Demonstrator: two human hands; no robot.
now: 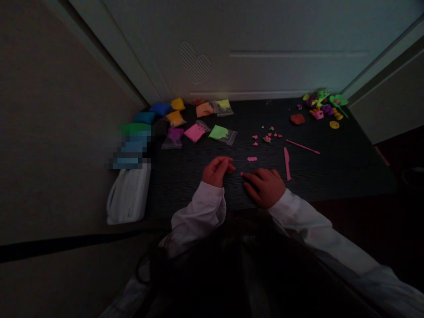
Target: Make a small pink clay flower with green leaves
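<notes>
Just above the dark table, my left hand (217, 172) is closed, with the thumb against the curled fingers; whatever may be between them is hidden. My right hand (265, 186) lies palm down, fingers apart, its index fingertip on a small pink piece of clay (242, 174). Beyond the hands is a short row of joined flat pink clay discs (252, 159). Several little pink clay flowers (266, 139) are scattered farther back. Right of my right hand lie a pink plastic knife (287, 163) and a thin pink modelling stick (303, 146).
Bags of coloured clay fill the back left, among them a pink bag (195, 132) and a green bag (220, 132). A white case (129, 194) stands at the left edge. Finished clay flowers (323, 104) and a reddish-brown lump (297, 119) sit back right, before a white panel (265, 75).
</notes>
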